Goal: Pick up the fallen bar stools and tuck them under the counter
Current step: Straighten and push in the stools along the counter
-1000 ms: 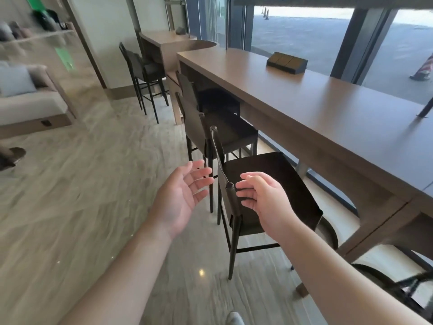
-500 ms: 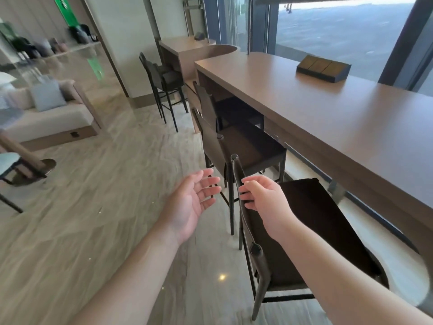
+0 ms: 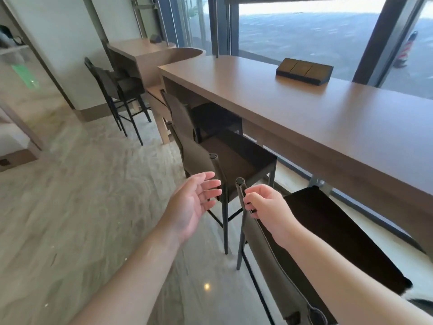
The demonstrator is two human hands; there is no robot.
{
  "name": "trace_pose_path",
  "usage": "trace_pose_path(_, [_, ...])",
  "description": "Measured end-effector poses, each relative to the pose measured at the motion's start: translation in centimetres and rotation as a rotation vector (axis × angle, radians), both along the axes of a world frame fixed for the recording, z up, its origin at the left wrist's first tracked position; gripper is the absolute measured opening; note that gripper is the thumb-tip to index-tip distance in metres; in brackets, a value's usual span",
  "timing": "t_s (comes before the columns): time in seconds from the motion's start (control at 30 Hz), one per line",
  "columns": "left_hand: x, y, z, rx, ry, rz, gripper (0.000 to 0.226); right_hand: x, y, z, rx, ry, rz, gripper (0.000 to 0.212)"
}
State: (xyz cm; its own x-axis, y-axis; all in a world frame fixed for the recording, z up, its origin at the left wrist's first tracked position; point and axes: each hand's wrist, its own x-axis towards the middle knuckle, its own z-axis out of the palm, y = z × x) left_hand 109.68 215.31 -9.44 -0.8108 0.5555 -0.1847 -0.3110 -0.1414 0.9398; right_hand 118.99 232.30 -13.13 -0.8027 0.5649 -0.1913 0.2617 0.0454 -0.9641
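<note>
Right hand (image 3: 267,207) – fingers curled on the nearest bar stool (image 3: 328,233) backrest top, near its post. Left hand (image 3: 194,205) open, spread, empty. Stool upright, seat partly under the counter (image 3: 304,118) near edge.

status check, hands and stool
Right hand curled on nearest stool backrest. Left hand open, free. Stool upright, seat short of counter. Nothing blocking.

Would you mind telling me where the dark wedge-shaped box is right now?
The dark wedge-shaped box sits on the long brown wooden counter, upper right of the head view, near the window edge.
</note>
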Motion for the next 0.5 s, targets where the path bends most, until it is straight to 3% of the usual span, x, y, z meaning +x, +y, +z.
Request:
trace_pose_path(0.27, [-11.0, 0.2, -0.6, -0.039, 0.015, -0.285, 0.037, -7.0, -3.4, -0.7, 0.005, -0.072, -0.279, 0.014])
trace_pose_path(0.5, [-14.9, 2.3, -2.1, -0.036, -0.024, -0.468, 0.04, -7.8, -4.9, -1.6, 0.081, -0.17, -0.4, 0.014])
